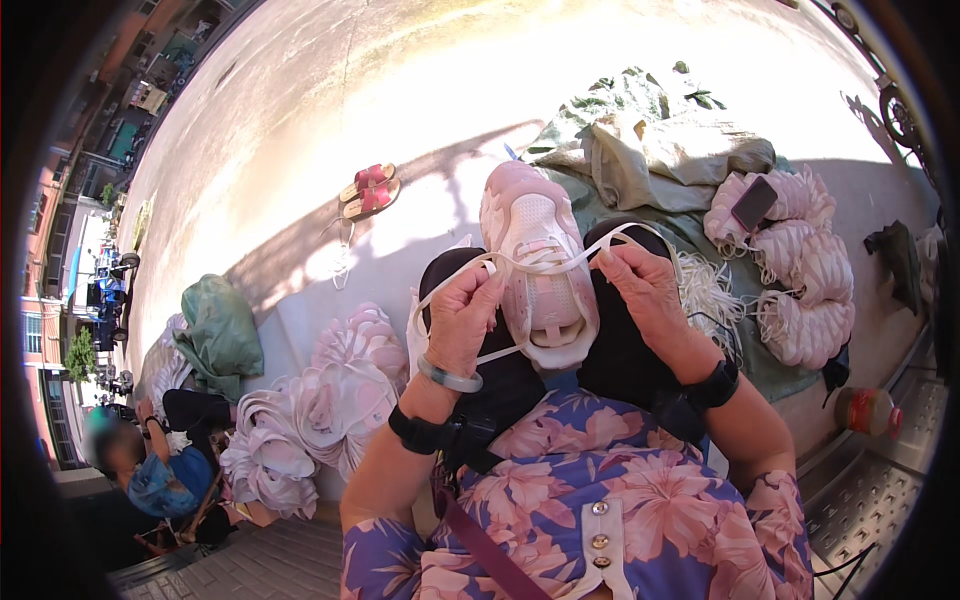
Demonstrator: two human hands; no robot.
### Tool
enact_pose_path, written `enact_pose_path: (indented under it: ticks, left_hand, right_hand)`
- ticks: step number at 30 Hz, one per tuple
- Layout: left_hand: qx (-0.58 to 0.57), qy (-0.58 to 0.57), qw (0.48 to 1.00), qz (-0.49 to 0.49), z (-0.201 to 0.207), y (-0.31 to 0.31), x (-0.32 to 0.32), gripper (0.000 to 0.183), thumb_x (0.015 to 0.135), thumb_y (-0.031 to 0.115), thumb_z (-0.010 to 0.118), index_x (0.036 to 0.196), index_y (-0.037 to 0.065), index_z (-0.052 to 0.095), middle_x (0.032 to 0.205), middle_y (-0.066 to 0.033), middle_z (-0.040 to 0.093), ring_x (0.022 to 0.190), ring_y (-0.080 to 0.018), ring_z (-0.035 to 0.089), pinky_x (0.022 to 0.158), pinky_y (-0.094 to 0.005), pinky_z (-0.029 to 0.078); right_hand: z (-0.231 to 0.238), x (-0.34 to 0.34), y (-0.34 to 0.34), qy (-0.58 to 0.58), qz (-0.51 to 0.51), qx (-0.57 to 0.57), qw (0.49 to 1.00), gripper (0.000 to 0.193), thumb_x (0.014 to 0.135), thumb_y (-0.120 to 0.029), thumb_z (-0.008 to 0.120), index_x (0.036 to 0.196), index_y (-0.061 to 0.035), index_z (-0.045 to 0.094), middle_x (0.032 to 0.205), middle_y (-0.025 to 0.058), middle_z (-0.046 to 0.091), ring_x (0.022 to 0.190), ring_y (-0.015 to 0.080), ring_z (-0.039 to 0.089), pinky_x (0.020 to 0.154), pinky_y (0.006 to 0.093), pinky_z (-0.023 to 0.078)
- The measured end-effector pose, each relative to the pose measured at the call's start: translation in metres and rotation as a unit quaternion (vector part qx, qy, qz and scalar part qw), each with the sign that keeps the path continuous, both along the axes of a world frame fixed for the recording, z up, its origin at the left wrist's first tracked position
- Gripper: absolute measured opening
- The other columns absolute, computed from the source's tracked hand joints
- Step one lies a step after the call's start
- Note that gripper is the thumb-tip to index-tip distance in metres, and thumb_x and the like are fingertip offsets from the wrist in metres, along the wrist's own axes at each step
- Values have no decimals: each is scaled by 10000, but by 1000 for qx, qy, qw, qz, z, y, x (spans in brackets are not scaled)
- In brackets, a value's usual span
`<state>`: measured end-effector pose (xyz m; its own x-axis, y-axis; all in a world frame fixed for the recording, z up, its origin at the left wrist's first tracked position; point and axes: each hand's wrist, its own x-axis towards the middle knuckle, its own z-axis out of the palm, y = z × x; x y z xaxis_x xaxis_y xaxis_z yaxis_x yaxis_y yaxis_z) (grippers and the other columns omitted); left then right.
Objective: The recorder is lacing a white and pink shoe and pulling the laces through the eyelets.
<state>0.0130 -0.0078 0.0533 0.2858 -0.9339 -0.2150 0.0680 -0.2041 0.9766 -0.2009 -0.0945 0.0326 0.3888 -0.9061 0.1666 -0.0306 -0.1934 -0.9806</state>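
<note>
A pale pink and white sneaker [532, 215] rests between my knees, its toe pointing away from me and its opening toward me. A white shoelace [545, 268] crosses over its tongue, part of it threaded through the upper. On the left of the shoe, my left hand [466, 310] is closed in a pinch on one length of the lace. My right hand [640, 290] pinches the other length on the right side. Loose lace loops outward past both hands. Beside my right knee lies a tangled bundle of white laces [708, 295].
Pink and white shoe parts are heaped at left [345, 395] and right [815, 290]; a phone [753, 204] tops the right heap. Beyond lie crumpled sacks [680, 150] and red sandals [371, 192]. A green bag [220, 335] and a seated person [165, 480] are left, a jar [868, 412] right.
</note>
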Motion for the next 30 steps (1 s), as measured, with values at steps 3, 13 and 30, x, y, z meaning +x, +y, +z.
enact_pose_path:
  ticks: [3,13,30]
  left_hand:
    - [22,71,996,41,3,5,-3,178,897,178,600,770,54,595,664,-14,585,472,-55,503,438,-183,420]
    - [1,187,981,46,-5,1,-9,129,893,159,606,830,47,590,679,-33,612,493,-82,553,457,-203,467]
    - [6,-14,1000,1,-16,4,-10,145,951,159,501,851,57,529,659,-1,558,463,-32,479,413,-167,397]
  right_hand:
    - [11,-3,4,-50,17,260,964,198,928,-200,568,815,-45,617,706,-14,561,564,44,469,506,194,392]
    - [13,14,8,-126,17,284,950,145,932,-139,545,821,-47,564,714,21,603,566,56,540,523,184,429]
    - [-10,23,3,59,-62,-59,995,103,802,-27,625,734,14,558,641,85,521,545,144,527,534,277,420]
